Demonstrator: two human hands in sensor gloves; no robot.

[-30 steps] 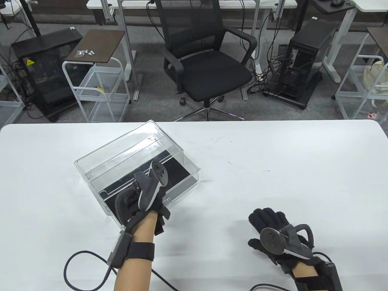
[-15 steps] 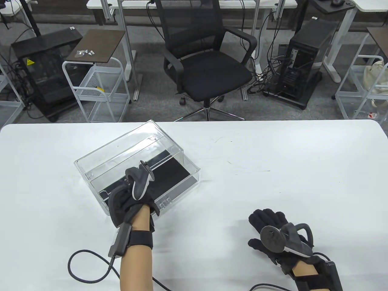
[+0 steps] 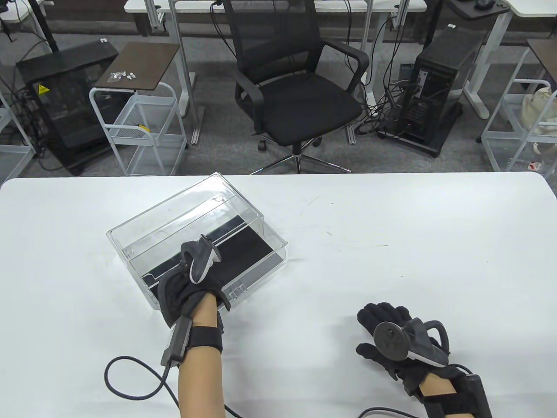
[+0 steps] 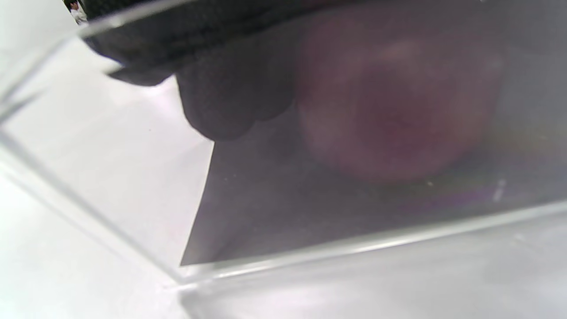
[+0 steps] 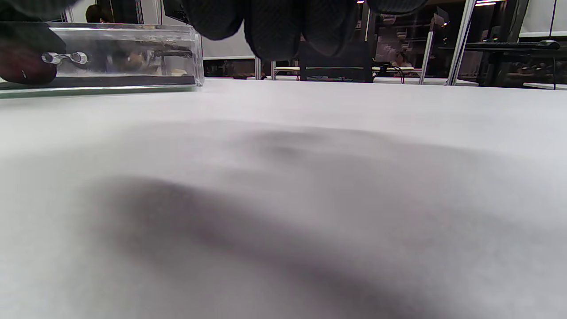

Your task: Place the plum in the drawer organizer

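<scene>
Your left hand [image 3: 187, 291] reaches over the near wall of the clear drawer organizer [image 3: 143, 226], which sits at about 10 o'clock on the white table [image 3: 391, 244]. In the left wrist view the plum [image 4: 394, 102], reddish-purple and blurred, lies inside the organizer on its black liner [image 3: 256, 250], behind the transparent front wall. Your gloved fingers [image 4: 221, 106] hang just beside the plum, at its 9 o'clock; the blur makes it impossible to tell whether they touch it or whether the hand is closed around it. From the right wrist view a dark red patch at the organizer's left end appears to be the same plum [image 5: 22, 66].

Your right hand [image 3: 391, 331] lies at about 4 o'clock on the table, palm down, fingers spread loosely and holding nothing, well apart from the organizer.

No brand or readable writing shows on the organizer, gloves or trackers. Off the table, at 11 o'clock, a black cabinet [image 3: 65, 100] carries a small yellow warning sticker [image 3: 42, 89], its symbol too small to read.
</scene>
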